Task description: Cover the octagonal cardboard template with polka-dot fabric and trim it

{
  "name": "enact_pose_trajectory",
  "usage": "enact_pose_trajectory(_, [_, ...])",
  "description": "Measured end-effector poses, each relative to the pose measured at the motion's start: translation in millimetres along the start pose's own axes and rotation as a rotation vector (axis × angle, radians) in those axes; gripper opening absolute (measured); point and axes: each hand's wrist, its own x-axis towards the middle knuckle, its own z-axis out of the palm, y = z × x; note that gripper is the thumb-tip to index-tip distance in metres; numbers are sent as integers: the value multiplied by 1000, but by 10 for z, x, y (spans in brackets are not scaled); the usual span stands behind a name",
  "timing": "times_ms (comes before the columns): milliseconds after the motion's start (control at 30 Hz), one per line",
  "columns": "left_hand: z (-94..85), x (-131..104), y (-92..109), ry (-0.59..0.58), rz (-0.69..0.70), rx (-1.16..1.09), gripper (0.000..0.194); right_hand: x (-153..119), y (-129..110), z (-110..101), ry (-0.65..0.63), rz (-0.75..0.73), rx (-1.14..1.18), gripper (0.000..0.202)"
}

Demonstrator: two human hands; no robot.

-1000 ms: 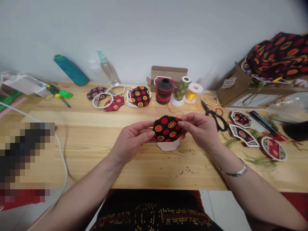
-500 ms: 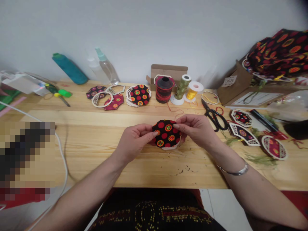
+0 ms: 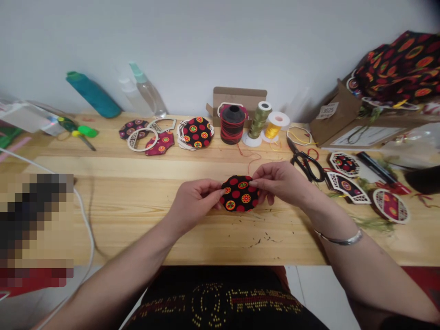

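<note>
Between my hands is a fabric-covered disc (image 3: 239,194), black with red dots and orange and yellow flowers. My left hand (image 3: 196,199) pinches its left edge, thumb on top and fingers beneath. At the upper right edge, my right hand (image 3: 279,183) grips it between thumb and fingers. The disc is held just over the wooden table (image 3: 137,229). A stack of similar covered pieces (image 3: 197,133) lies behind it to the left. Black scissors (image 3: 306,162) rest beyond my right hand, blades pointing away.
At the back stand a red-and-black thread spool (image 3: 232,126), a green one (image 3: 260,120) and a yellow one (image 3: 274,128). Finished framed pieces (image 3: 391,206) lie on the right near a cardboard box (image 3: 338,110). A spray bottle (image 3: 147,91) and white cable (image 3: 84,201) are at left.
The disc has tipped flatter, and the pale edge that showed below it is out of sight. Both hands keep their pinch on it. The whole view has shifted slightly.
</note>
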Motion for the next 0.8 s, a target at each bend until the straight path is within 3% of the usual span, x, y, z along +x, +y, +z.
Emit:
enact_pose_trajectory(267, [20, -12, 1, -66, 50, 160, 15, 23, 17, -18, -3, 69, -53, 16])
enact_pose_trajectory(400, [42, -1, -36, -34, 126, 257, 14, 55, 62, -17, 13, 67, -39, 16])
enact_pose_trajectory(800, [56, 0, -80, 52, 150, 455, 15, 83, 52, 39, 83, 111, -105, 19])
